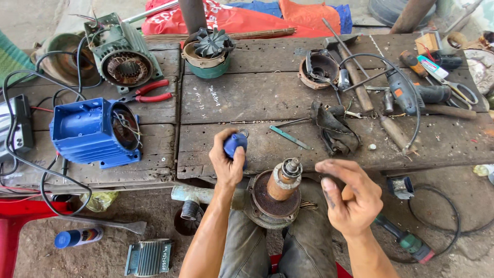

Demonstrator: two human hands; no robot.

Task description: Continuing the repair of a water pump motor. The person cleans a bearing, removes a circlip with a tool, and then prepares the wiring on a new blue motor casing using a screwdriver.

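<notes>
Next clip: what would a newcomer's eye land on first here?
Probably the two hands low in the middle: the left hand grips a blue handle, the right hand hovers open, and a rusty motor part sits between them on the person's lap. Next, the bright blue motor housing on the left of the cluttered wooden bench.

A blue spray can [78,237] with a pale label band lies on the ground at lower left. At the tabletop's [267,98] far right corner sits a small brown cardboard box [427,43], with a white, red-and-green tube [431,67], possibly glue, beside it.
</notes>
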